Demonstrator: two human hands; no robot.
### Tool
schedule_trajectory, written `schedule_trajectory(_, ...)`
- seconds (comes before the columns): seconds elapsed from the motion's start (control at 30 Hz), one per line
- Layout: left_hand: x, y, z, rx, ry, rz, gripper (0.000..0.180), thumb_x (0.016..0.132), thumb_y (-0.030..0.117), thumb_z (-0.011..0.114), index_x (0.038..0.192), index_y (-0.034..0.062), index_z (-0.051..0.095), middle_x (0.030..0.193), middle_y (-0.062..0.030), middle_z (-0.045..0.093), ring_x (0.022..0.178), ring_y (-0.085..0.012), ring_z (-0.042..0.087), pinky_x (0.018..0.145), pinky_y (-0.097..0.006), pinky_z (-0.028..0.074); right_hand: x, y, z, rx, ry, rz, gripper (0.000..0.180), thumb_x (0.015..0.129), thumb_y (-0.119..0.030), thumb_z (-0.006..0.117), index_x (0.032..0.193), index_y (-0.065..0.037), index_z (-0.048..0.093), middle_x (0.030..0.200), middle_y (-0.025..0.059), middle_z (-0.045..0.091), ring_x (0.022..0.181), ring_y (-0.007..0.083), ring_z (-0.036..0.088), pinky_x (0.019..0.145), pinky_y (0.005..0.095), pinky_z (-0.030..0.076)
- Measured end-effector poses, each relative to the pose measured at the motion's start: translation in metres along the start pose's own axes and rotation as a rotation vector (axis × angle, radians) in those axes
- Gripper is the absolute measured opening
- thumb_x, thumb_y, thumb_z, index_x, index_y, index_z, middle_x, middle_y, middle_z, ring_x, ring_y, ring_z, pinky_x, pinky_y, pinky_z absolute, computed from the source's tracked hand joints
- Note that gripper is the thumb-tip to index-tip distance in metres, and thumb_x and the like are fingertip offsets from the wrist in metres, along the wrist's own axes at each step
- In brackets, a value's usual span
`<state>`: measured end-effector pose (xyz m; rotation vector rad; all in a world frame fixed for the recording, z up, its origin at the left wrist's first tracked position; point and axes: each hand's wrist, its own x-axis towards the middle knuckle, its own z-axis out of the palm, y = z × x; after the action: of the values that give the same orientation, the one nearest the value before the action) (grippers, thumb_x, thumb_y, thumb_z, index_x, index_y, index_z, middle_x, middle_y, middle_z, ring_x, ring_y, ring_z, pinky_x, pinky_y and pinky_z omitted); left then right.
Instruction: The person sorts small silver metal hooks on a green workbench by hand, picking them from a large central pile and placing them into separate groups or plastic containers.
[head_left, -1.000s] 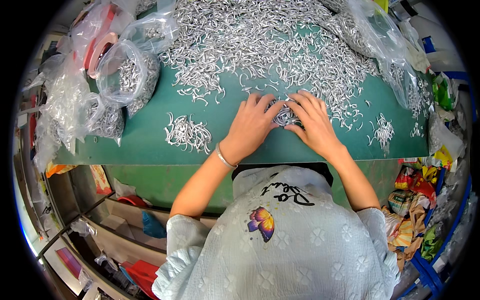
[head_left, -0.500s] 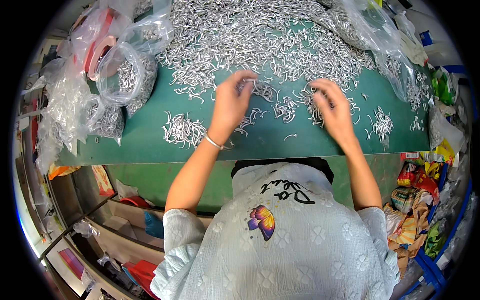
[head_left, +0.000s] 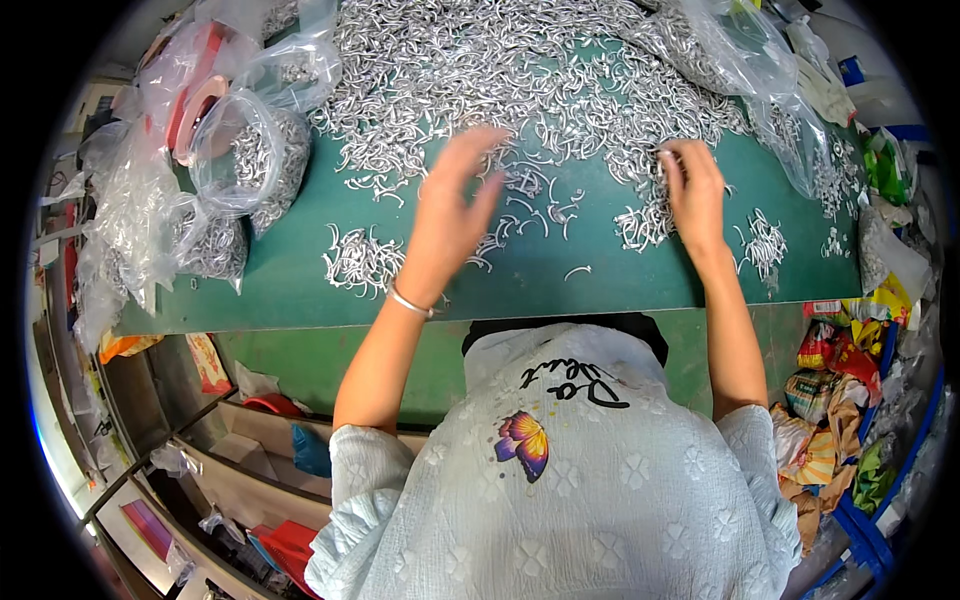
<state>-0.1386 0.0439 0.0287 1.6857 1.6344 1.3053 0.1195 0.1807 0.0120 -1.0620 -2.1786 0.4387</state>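
A large heap of small silvery curved metal pieces [head_left: 480, 70] covers the far part of the green table [head_left: 290, 285]. My left hand [head_left: 450, 205], slightly blurred, hovers over the near edge of this heap with thumb and fingers apart. Nothing shows in its grasp. To the right, my right hand [head_left: 697, 190] is curled, fingertips drawn toward the thumb beside a small pile of the pieces [head_left: 643, 222]. What it pinches is mostly hidden; a bright speck shows at the fingertips. Scattered pieces [head_left: 535, 205] lie between my hands, and a separate pile [head_left: 362, 260] lies left of my left forearm.
Clear plastic bags of metal pieces [head_left: 270, 170] stand at the left, near a pink round object [head_left: 200, 115]. Another clear bag [head_left: 775, 75] lies at the far right. A small pile [head_left: 763, 243] sits right of my right wrist. Colourful packages [head_left: 825, 355] fill a blue-framed rack.
My left hand has opened and shifted slightly left and nearer. My right hand has moved right. The clump of pieces between them has spread out, and the pile by my right hand shows more.
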Motion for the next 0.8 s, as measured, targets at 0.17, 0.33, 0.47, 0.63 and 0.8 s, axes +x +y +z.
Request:
schedule_trajectory(0.17,-0.031,0.027,0.039,0.532,-0.303,0.148,0.045,0.079,0.007,0.069,0.122,0.0022,0.057,0.134,-0.0132,0.05,0.122,-0.034,0.047,0.097,-0.045,0.04,-0.012,-0.027,-0.01,-0.112,-0.058,-0.067,0.024,0.083,-0.003,0.066,0.106,-0.001,0.063,0.115,0.0159,0.056,0.104,0.0344,0.054,0.089,0.0406,0.045)
schedule_trajectory(0.33,-0.065,0.031,0.057,0.562,-0.339,0.184,0.04,0.08,0.006,0.063,0.12,0.0035,0.058,0.131,-0.0125,0.05,0.122,-0.0306,0.047,0.097,-0.044,0.037,-0.041,-0.045,-0.002,-0.188,-0.295,-0.219,0.027,0.079,-0.012,0.072,0.104,-0.006,0.064,0.123,0.0105,0.056,0.118,0.0315,0.051,0.101,0.0456,0.034)
schedule_trajectory(0.47,-0.068,0.027,0.039,0.601,-0.156,0.051,0.034,0.081,0.0,0.057,0.115,0.0044,0.061,0.127,-0.012,0.054,0.121,-0.0314,0.049,0.096,-0.044,0.035,-0.044,-0.023,-0.011,-0.245,-0.152,-0.174,0.02,0.08,-0.009,0.069,0.099,-0.006,0.065,0.121,0.0081,0.058,0.118,0.0285,0.051,0.1,0.0471,0.032)
schedule_trajectory(0.63,-0.07,0.026,0.029,0.655,0.063,-0.157,0.03,0.083,0.003,0.063,0.113,0.0068,0.062,0.126,-0.0114,0.054,0.119,-0.0309,0.048,0.095,-0.046,0.034,-0.048,-0.053,-0.006,-0.116,-0.174,-0.112,0.021,0.079,-0.007,0.07,0.099,-0.006,0.065,0.11,0.0077,0.059,0.107,0.0273,0.054,0.089,0.0408,0.037)
schedule_trajectory(0.8,-0.08,0.029,0.04,0.622,-0.004,-0.074,0.031,0.083,0.003,0.063,0.113,0.0094,0.063,0.124,-0.0107,0.054,0.117,-0.0308,0.049,0.093,-0.044,0.035,-0.046,-0.089,0.028,0.024,-0.301,-0.19,0.023,0.078,-0.012,0.072,0.097,-0.005,0.063,0.099,0.0076,0.057,0.094,0.0263,0.053,0.079,0.0369,0.037)
